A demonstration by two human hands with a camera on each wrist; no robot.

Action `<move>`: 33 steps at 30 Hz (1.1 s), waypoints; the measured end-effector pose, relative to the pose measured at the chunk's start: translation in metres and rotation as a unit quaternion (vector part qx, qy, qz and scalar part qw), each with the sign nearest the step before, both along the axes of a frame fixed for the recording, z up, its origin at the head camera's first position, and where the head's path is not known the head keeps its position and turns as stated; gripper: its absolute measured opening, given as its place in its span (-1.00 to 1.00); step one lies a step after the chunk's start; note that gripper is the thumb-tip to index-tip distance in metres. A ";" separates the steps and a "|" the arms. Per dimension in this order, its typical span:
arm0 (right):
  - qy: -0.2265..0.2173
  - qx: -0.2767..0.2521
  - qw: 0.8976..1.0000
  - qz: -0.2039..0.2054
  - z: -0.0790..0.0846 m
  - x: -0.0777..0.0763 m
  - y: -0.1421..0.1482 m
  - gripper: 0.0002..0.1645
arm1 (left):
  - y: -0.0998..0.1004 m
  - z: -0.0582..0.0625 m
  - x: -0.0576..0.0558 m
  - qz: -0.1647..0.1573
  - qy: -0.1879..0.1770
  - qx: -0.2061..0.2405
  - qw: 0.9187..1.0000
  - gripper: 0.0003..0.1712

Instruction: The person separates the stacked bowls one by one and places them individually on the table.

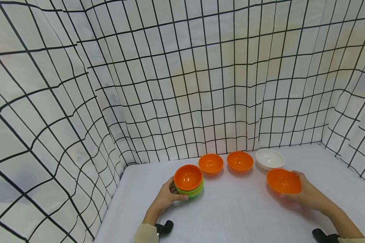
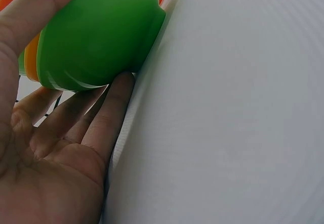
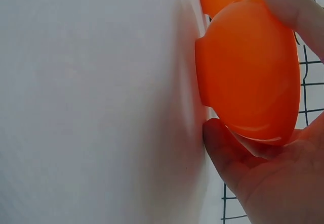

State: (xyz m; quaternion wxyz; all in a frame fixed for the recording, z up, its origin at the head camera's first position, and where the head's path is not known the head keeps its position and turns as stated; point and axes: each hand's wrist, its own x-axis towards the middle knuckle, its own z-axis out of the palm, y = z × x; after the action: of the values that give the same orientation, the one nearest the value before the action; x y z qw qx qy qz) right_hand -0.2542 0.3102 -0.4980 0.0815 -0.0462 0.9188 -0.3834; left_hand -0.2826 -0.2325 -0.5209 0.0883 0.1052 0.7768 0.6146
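Observation:
On the left in the head view, a stack of nested bowls [image 1: 188, 178] has an orange bowl on top, with green and orange rims below. My left hand [image 1: 167, 196] grips its left side, thumb at the front; the left wrist view shows the lowest green bowl [image 2: 101, 37] between thumb and fingers, close to the cloth. At the right, my right hand [image 1: 308, 192] holds a single orange bowl [image 1: 283, 181] by its right side. In the right wrist view, thumb and fingers span this orange bowl [image 3: 250, 67], slightly tilted in the head view.
Two more orange bowls [image 1: 211, 163] [image 1: 240, 161] and a white bowl [image 1: 270, 159] stand in a row at the back of the white-covered table [image 1: 225, 216]. Behind and beside the table hang white sheets with a black grid [image 1: 182, 84].

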 end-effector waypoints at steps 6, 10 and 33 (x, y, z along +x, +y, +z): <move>-0.008 -0.005 1.000 -0.004 0.001 -0.001 0.004 0.37 | 0.000 -0.001 0.000 0.001 0.000 0.004 1.000 0.16; -0.012 -0.004 1.000 -0.005 0.002 -0.001 0.004 0.38 | -0.001 -0.001 0.000 0.001 0.000 0.005 1.000 0.16; -0.025 -0.008 1.000 -0.005 0.000 -0.002 0.009 0.38 | 0.000 -0.001 0.001 0.004 0.001 -0.001 1.000 0.16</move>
State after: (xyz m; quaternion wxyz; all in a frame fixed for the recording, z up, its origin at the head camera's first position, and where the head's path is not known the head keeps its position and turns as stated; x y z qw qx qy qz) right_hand -0.2565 0.3194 -0.4978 0.1022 -0.0330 0.9137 -0.3919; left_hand -0.2817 -0.2327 -0.5221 0.0850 0.1025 0.7780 0.6140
